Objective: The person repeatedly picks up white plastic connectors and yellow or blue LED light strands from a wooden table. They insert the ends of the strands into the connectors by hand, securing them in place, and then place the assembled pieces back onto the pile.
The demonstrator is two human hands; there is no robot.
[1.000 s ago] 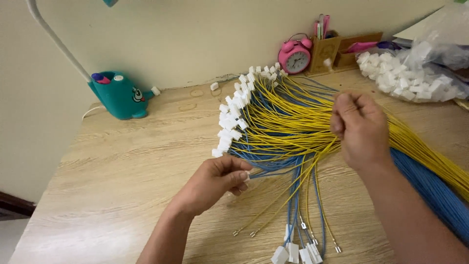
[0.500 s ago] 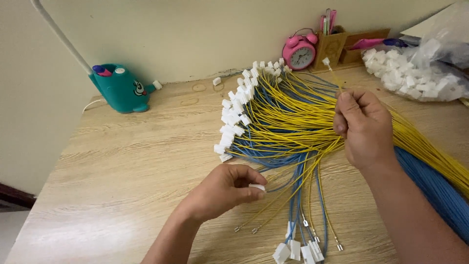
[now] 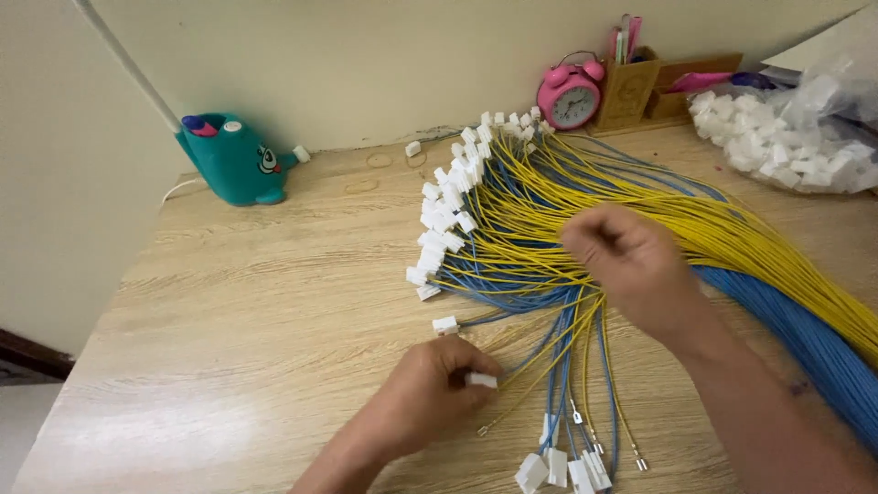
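Note:
My left hand (image 3: 428, 391) rests on the wooden table (image 3: 238, 320), fingers closed around a small white plastic connector (image 3: 481, 380). My right hand (image 3: 631, 263) hovers over a big fan of yellow wires (image 3: 732, 238) and blue wires (image 3: 805, 338), fingers pinched together, seemingly on a wire; motion blur hides the detail. Many wire ends carry white connectors (image 3: 448, 215), spread in an arc. One fitted connector (image 3: 445, 325) lies just above my left hand. Bare metal wire tips (image 3: 585, 430) point toward me, beside a few loose white connectors (image 3: 558, 468).
A teal lamp base (image 3: 233, 160) with a white stem stands at the back left. A pink alarm clock (image 3: 569, 94) and a wooden pen holder (image 3: 640, 87) sit against the wall. A clear bag of white connectors (image 3: 796, 137) lies at the back right.
My right hand has dropped from the upper right of the bundle toward its middle. My left hand has slid toward me and down, still holding a white connector.

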